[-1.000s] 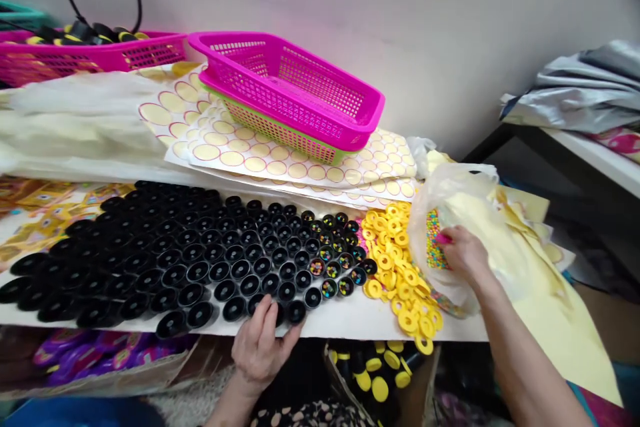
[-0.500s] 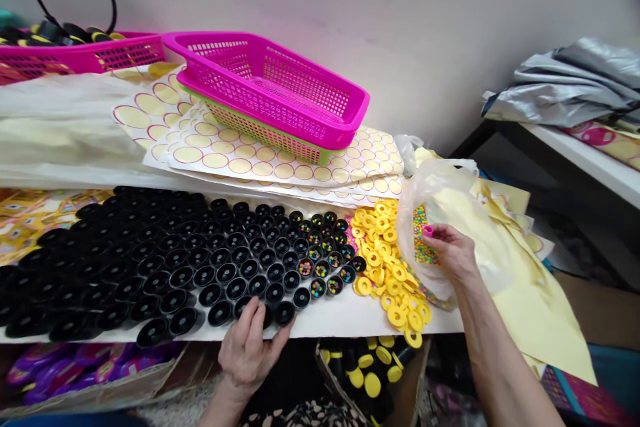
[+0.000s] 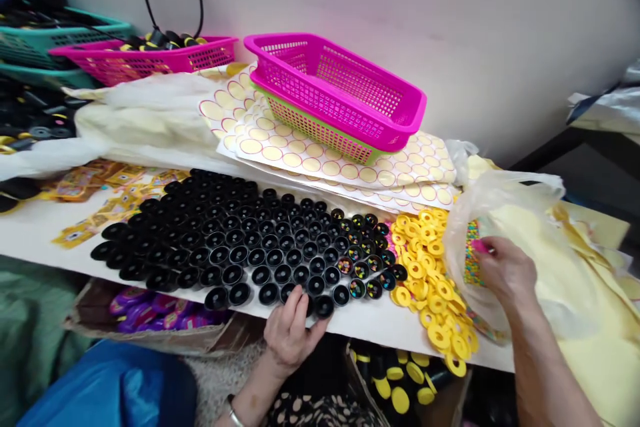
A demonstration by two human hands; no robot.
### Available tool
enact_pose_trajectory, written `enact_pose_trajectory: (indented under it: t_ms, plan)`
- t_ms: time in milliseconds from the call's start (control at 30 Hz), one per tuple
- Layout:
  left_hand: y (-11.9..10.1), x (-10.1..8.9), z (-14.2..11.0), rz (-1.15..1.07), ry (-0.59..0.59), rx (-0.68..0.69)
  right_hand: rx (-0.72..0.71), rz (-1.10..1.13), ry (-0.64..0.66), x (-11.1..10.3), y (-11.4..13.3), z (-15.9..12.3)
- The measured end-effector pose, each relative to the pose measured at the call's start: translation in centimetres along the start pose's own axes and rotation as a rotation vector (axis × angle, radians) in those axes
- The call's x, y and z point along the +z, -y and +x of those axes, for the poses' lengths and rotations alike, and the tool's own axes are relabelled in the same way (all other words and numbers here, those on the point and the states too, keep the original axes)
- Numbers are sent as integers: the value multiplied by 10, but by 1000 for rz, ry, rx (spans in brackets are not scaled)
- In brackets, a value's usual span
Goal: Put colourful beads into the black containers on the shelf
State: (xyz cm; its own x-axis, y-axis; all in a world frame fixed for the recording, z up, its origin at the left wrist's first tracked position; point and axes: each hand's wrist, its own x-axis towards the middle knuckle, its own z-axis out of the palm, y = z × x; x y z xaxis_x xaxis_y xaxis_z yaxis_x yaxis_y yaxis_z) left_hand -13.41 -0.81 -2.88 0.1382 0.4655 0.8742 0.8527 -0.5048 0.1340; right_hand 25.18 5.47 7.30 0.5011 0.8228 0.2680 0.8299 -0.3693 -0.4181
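Observation:
Rows of small black cups [image 3: 260,273] stand with their mouths up on the table. My left hand [image 3: 293,333] is at the front row, its fingers and thumb closed about a black cup there, partly hidden. Several cups at the right end hold coloured beads [image 3: 357,288]. My right hand [image 3: 507,273] pinches a small pink cup-like piece [image 3: 481,247] at the mouth of a clear plastic bag [image 3: 525,190]. Inside the bag lie many tiny coloured beads [image 3: 471,250], just left of the fingers. Yellow rings [image 3: 430,267] lie heaped between the cups and the bag.
Stacked pink and green baskets [image 3: 345,103] stand on sticker sheets [image 3: 320,167] behind the cups. Below the table edge are a box of yellow-capped black pieces [image 3: 400,400] and a box of purple packs [image 3: 155,310]. Another pink basket [image 3: 150,63] stands back left.
The view has swung left, so everything sits further right in the picture. My right hand has turned slightly with the pink piece at the beads. My left hand stays at the front cups.

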Motion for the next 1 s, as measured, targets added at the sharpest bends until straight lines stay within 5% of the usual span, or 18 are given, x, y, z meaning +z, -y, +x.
enact_pose_trajectory:
  t_ms: [67,133,300,367,500,600,700,833,1000]
  plan:
    - [0,0,-2,-1,-3,-1,-82,-255,194,5,-8,7]
    - [0,-1,-3,2,-10,-8,-120,-205,291,9,-11,11]
    - [0,-2,-3,8,13,-12,217,570,-51,4,-7,2]
    - [0,-2,-3,9,15,-5,212,829,-128,-7,5,-10]
    - [1,-1,-2,22,25,-5,-13,985,140,-17,58,-38]
    - [0,-1,-3,20,31,-4,-215,911,475,-3,106,-51]
    - [0,-1,-4,14,32,-13,-468,732,632,23,143,-54]
    - [-1,-3,-5,6,39,-22,-765,382,634,47,168,-50]
    - [-2,-4,-4,5,35,-28,-947,-18,564,44,183,-50]
